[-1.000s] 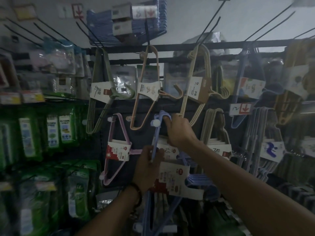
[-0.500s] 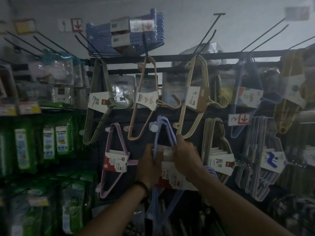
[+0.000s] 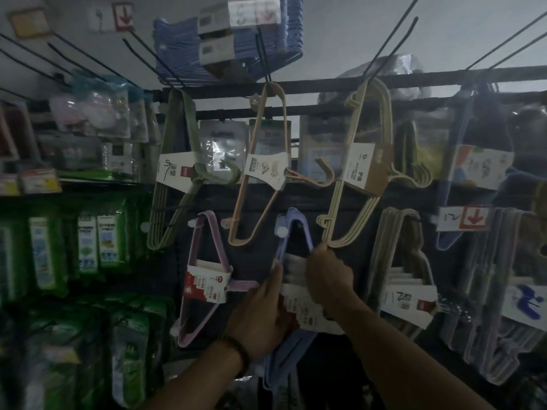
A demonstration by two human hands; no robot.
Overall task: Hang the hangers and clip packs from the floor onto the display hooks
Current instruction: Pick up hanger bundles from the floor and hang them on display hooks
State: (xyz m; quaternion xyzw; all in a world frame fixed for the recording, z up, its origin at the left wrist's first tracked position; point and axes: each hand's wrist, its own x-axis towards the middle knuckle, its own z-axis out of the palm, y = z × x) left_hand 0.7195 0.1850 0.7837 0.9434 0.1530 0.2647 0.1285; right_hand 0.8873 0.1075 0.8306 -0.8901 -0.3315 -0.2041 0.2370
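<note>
- The blue hanger pack (image 3: 297, 216) is in the centre of the frame, its top over a display hook (image 3: 281, 231) with a white tip.
- The left hand (image 3: 260, 318) grips the pack's left edge, fingers curled round it beside the paper label (image 3: 307, 318).
- The right hand (image 3: 328, 279) seems to pinch the pack's right edge; the picture is dim there.
- A purple hanger pack (image 3: 204, 284) hangs just to the left.

Shop: packaged hangers (image 3: 359, 173) on display hooks (image 3: 387, 39), price tags (image 3: 461, 218).
</note>
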